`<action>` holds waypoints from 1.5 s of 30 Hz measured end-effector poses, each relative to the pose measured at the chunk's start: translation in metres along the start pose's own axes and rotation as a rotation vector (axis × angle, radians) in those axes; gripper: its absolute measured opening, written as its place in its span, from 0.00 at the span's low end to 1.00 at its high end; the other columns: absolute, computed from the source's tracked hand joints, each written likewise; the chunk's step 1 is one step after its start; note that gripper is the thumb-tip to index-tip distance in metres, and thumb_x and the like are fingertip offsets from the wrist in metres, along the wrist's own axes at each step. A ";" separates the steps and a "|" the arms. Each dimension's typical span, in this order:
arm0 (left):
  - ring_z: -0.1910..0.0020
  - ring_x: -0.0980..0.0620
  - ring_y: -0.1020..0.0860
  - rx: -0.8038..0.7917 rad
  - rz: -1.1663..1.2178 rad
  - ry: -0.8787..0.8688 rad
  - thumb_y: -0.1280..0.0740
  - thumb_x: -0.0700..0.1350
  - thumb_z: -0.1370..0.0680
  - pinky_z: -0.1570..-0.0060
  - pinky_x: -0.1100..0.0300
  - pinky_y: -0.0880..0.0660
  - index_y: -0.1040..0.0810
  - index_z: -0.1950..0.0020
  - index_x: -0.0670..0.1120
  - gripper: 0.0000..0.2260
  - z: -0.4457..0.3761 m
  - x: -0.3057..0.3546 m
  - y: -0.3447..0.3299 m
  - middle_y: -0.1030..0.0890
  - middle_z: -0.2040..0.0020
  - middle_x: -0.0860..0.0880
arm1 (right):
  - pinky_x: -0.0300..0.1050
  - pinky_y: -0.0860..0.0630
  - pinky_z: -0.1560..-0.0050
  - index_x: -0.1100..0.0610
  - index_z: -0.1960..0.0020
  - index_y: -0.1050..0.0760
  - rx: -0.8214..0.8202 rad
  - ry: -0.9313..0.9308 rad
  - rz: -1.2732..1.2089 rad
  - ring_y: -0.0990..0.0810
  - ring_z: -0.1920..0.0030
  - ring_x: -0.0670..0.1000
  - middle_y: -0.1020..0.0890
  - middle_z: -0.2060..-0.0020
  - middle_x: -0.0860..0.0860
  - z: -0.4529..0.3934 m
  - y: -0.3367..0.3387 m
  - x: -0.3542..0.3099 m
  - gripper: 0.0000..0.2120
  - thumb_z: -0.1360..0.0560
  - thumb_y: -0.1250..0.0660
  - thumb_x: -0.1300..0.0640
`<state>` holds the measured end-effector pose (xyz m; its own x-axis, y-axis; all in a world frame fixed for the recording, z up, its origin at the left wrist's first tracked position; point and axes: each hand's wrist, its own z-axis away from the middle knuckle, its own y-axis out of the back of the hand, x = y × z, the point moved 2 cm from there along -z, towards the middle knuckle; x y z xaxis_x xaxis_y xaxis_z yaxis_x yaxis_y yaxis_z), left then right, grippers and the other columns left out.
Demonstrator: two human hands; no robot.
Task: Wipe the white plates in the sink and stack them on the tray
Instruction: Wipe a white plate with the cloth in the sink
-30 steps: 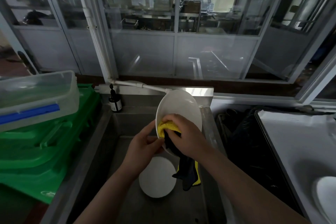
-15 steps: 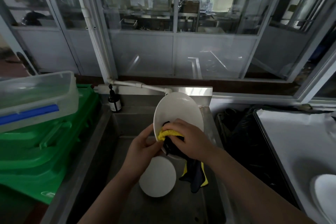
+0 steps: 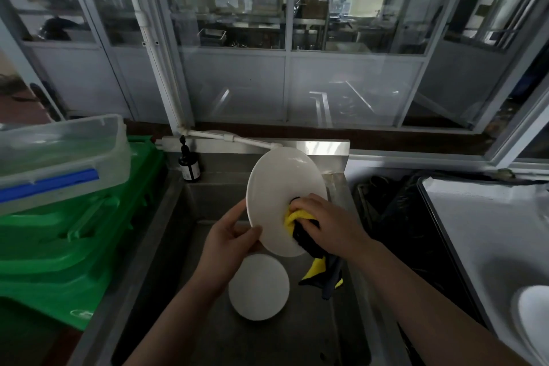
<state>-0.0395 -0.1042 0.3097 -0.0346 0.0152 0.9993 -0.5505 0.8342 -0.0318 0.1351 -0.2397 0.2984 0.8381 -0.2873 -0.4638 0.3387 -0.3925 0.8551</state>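
A steel sink (image 3: 166,235) fills the lower middle of the frame, and one white plate (image 3: 259,287) lies flat on its bottom. Above it a second plate (image 3: 282,184) is held up on edge, tilted, over the basin. The left hand (image 3: 227,242) grips this plate at its lower left rim, thumb on the face and fingers behind. The right hand (image 3: 329,223) is curled around a yellow and dark cloth (image 3: 300,227) and presses it against the lower right of the plate's face — the loose end of the cloth hangs down below the hand. At the lower right edge of the frame a tray (image 3: 475,232) with a pale surface carries another white plate (image 3: 534,318), only partly in view. At left, a clear lidded box (image 3: 62,151) with a blue clip sits on stacked green crates (image 3: 68,246). A small dark bottle (image 3: 188,165) stands at the sink's back left corner, below a white pipe (image 3: 237,140). Behind, glass-panelled partitions (image 3: 326,38) span the upper frame — shelves and metalware show dimly through them.
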 end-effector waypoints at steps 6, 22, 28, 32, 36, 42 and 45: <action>0.55 0.45 0.14 -0.002 0.029 0.000 0.34 0.33 0.21 0.58 0.59 0.18 0.28 0.29 0.53 0.24 0.000 0.004 -0.002 0.14 0.56 0.41 | 0.53 0.24 0.52 0.44 0.40 0.28 0.011 -0.051 0.044 0.23 0.48 0.52 0.24 0.46 0.46 -0.004 0.008 0.013 0.11 0.21 0.38 0.55; 0.50 0.43 0.15 0.005 0.058 0.054 0.35 0.34 0.20 0.49 0.49 0.18 0.28 0.30 0.55 0.23 -0.001 -0.011 -0.010 0.14 0.49 0.44 | 0.45 0.31 0.60 0.49 0.44 0.27 0.077 -0.359 0.192 0.22 0.51 0.57 0.22 0.46 0.51 0.000 0.016 0.024 0.08 0.22 0.38 0.55; 0.49 0.43 0.15 0.023 0.108 0.078 0.34 0.34 0.20 0.47 0.47 0.18 0.27 0.31 0.54 0.22 0.001 -0.015 -0.014 0.14 0.49 0.45 | 0.51 0.23 0.54 0.49 0.45 0.27 0.006 -0.378 0.070 0.21 0.51 0.57 0.20 0.50 0.51 0.010 -0.001 0.015 0.08 0.24 0.38 0.56; 0.51 0.40 0.15 0.030 0.076 0.082 0.34 0.35 0.20 0.46 0.44 0.18 0.28 0.29 0.54 0.23 0.000 -0.017 -0.012 0.14 0.51 0.41 | 0.46 0.27 0.58 0.48 0.45 0.27 0.004 -0.339 0.035 0.21 0.51 0.54 0.20 0.50 0.48 0.010 -0.010 0.003 0.08 0.23 0.38 0.55; 0.53 0.40 0.15 0.019 0.060 0.075 0.34 0.35 0.20 0.49 0.46 0.17 0.29 0.29 0.54 0.23 0.001 -0.016 -0.010 0.14 0.51 0.41 | 0.47 0.26 0.57 0.47 0.43 0.28 0.017 -0.282 -0.006 0.21 0.51 0.53 0.21 0.50 0.48 0.008 -0.017 -0.012 0.09 0.23 0.38 0.55; 0.52 0.40 0.15 -0.012 0.024 0.062 0.35 0.36 0.19 0.49 0.49 0.17 0.30 0.27 0.54 0.23 0.004 -0.014 -0.007 0.14 0.52 0.40 | 0.52 0.23 0.51 0.44 0.44 0.30 0.042 -0.184 -0.041 0.22 0.51 0.50 0.21 0.50 0.45 0.004 -0.022 -0.035 0.08 0.23 0.38 0.53; 0.51 0.40 0.15 -0.029 0.034 0.058 0.34 0.37 0.19 0.48 0.49 0.18 0.29 0.27 0.54 0.22 0.005 -0.013 -0.006 0.14 0.51 0.40 | 0.49 0.22 0.54 0.45 0.45 0.28 0.062 -0.115 -0.080 0.22 0.52 0.48 0.21 0.51 0.45 0.002 -0.023 -0.046 0.08 0.22 0.37 0.53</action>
<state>-0.0402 -0.1125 0.2970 -0.0038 0.0756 0.9971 -0.5254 0.8483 -0.0663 0.0881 -0.2194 0.2992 0.7538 -0.3497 -0.5563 0.3723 -0.4704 0.8001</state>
